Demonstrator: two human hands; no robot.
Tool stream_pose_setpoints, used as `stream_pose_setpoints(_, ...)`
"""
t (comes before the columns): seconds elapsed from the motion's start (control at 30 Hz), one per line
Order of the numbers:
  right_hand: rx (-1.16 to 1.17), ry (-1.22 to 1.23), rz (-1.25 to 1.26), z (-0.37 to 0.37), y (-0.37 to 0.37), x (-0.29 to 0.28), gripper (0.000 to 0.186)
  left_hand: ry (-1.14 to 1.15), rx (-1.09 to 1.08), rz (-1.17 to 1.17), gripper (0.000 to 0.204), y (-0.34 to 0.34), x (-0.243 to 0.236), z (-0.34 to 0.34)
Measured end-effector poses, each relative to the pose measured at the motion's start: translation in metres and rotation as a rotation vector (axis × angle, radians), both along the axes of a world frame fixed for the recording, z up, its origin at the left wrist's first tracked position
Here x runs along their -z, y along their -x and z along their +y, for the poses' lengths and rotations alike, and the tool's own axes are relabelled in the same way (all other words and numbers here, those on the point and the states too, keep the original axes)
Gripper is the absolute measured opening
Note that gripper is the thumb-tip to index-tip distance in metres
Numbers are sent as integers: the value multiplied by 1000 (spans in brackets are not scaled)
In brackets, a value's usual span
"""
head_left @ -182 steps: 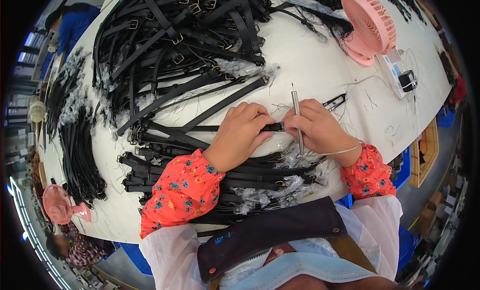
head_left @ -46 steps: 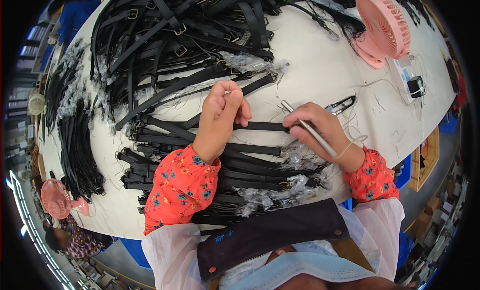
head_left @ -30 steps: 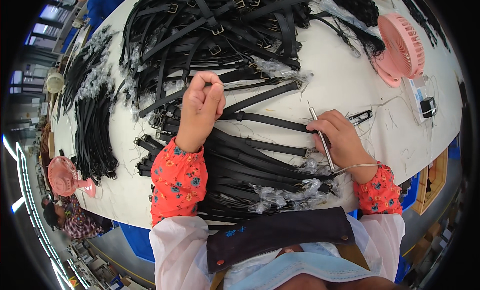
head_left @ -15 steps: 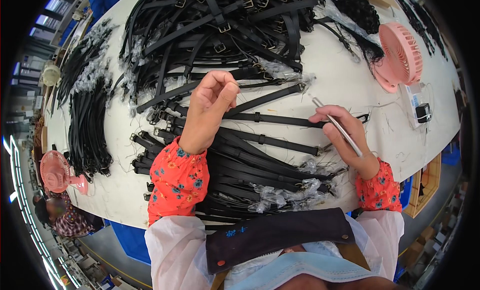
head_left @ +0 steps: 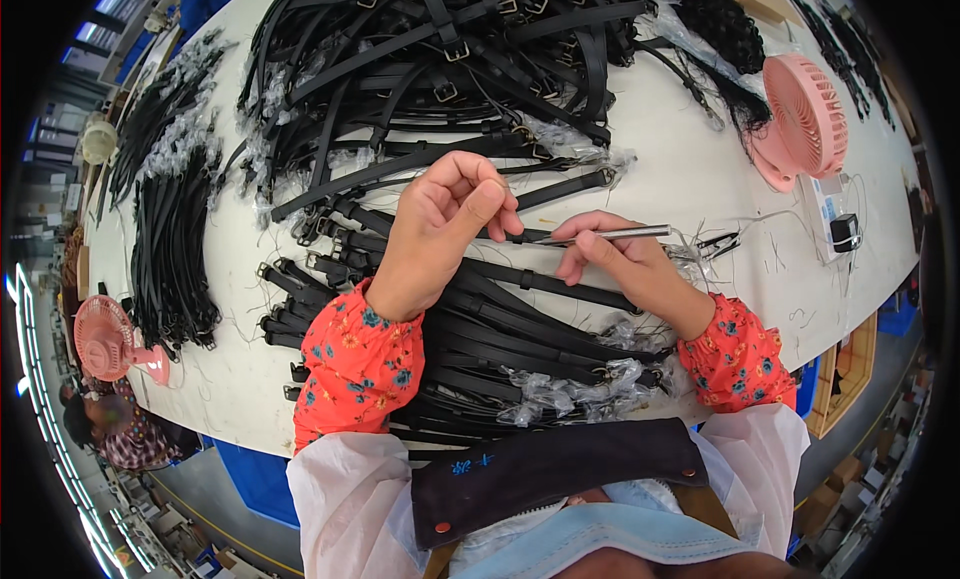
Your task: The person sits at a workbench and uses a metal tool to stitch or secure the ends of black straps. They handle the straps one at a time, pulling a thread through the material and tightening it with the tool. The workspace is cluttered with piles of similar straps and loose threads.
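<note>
My left hand (head_left: 437,224) is raised over the black belts, thumb and fingertips pinched together; whatever lies between them is too fine to make out. A slim silver metal tool (head_left: 642,232) with a narrow tip lies in the closed fingers of my right hand (head_left: 640,269), its tip pointing left toward my left fingertips. The two hands are close but apart. Beneath them, a black belt (head_left: 580,287) with a keeper loop stretches across the white table (head_left: 680,179). Several more belts (head_left: 500,329) lie bundled nearer me, some ends wrapped in clear plastic (head_left: 570,394).
A large heap of buckled black belts (head_left: 400,84) covers the far middle. Bundled straps (head_left: 172,264) lie at the left. Pink fans stand at the right (head_left: 800,114) and left (head_left: 103,334). A white power strip (head_left: 828,214) with a black plug is at the right edge.
My right hand has moved left toward my left hand, and the metal tool has swung from steep to nearly level. My left hand has shifted slightly right, still pinched.
</note>
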State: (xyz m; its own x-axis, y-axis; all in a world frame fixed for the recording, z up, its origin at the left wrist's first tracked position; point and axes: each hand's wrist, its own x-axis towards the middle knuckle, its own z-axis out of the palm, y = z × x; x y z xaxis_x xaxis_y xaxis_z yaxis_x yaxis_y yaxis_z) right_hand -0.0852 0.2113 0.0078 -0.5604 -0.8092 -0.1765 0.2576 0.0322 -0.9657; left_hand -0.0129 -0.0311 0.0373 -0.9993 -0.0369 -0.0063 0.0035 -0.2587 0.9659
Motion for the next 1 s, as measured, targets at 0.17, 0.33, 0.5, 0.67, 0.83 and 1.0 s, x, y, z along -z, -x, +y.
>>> stream_pose_setpoints(0.17,-25,-2,15,-2,0,1,33,1,5,11,18,-1,-1,1)
stream_pose_setpoints(0.33,-25,7,14,-2,0,2,33,6,9,5,18,-1,-2,1)
stream_pose_setpoints(0.5,-21,-2,18,-2,0,3,33,-5,30,-10,18,-3,-4,2)
stream_pose_setpoints(0.67,-9,1,30,-1,0,3,33,-95,137,-90,17,-4,-15,-9)
stream_pose_setpoints(0.83,74,-27,300,8,-3,-6,22,773,69,234,22,0,0,-8)
stream_pose_setpoints(1.0,66,-302,1413,18,3,-4,23,1359,167,287,32,-6,15,2)
